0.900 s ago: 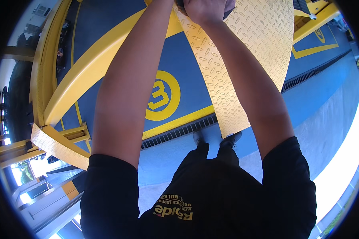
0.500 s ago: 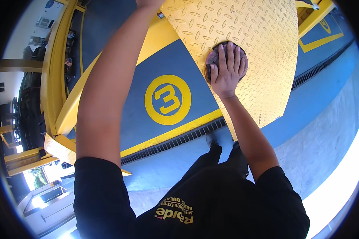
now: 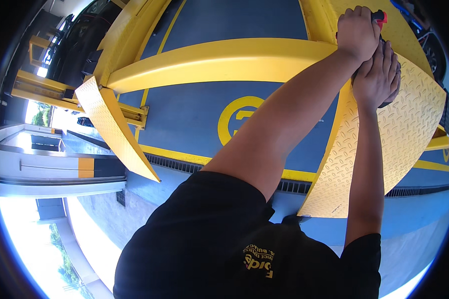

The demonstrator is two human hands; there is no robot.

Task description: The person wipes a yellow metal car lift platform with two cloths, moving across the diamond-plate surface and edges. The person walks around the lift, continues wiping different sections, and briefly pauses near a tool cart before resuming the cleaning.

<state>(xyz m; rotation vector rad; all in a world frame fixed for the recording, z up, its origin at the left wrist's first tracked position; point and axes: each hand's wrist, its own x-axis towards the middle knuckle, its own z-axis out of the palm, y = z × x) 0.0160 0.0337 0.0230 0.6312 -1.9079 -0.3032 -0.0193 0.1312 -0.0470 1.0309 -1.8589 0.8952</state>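
Observation:
At the upper right, my left hand [image 3: 359,32] is closed around a black thing with a red tip, which looks like the head of a spray bottle [image 3: 380,18]; its body is hidden behind the hand. Just below it, my right hand [image 3: 379,77] lies over a bunched dark cloth [image 3: 395,93], fingers bent over it. The cloth rests against a yellow ramp plate [image 3: 384,134] with a raised tread pattern. My left forearm crosses in front of the ramp's left edge.
A yellow beam [image 3: 224,57] runs left from the ramp to a second tread-plate ramp [image 3: 114,129]. The blue floor [image 3: 184,114] has a yellow circle marking and a drain grate [image 3: 172,163]. A dark vehicle [image 3: 80,45] stands far left; a wheel [image 3: 435,57] shows far right.
My view has swung left, so the ramp sits further right. My left hand has come into view beside the right one, with the spray bottle. My right hand stays on the cloth, further up the ramp.

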